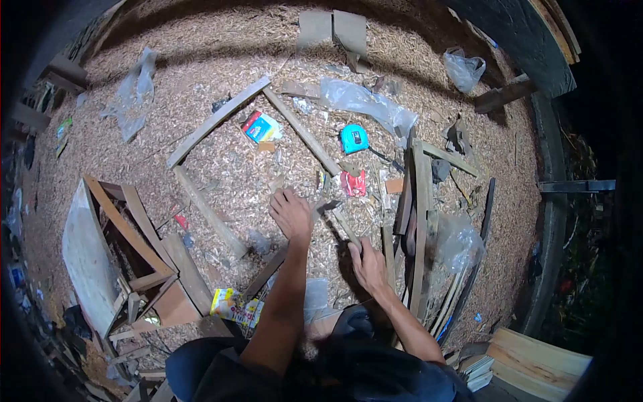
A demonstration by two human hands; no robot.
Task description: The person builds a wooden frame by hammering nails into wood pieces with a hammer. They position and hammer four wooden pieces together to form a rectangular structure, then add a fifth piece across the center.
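Note:
My right hand is wrapped around the wooden handle of a hammer. The dark hammer head is just to the right of my left hand. That left hand is palm down, low over the wood shavings, with its fingers somewhat apart; what lies beneath it is hidden. A wooden strip runs under my left forearm. Ahead, slats form an angled outline, among them a long pale slat, a second slat and a left slat.
A teal tape measure and a red wrapper lie ahead. At left stands a wooden frame piece. Long boards are stacked at right beside a clear plastic bag. A yellow packet lies near my knees.

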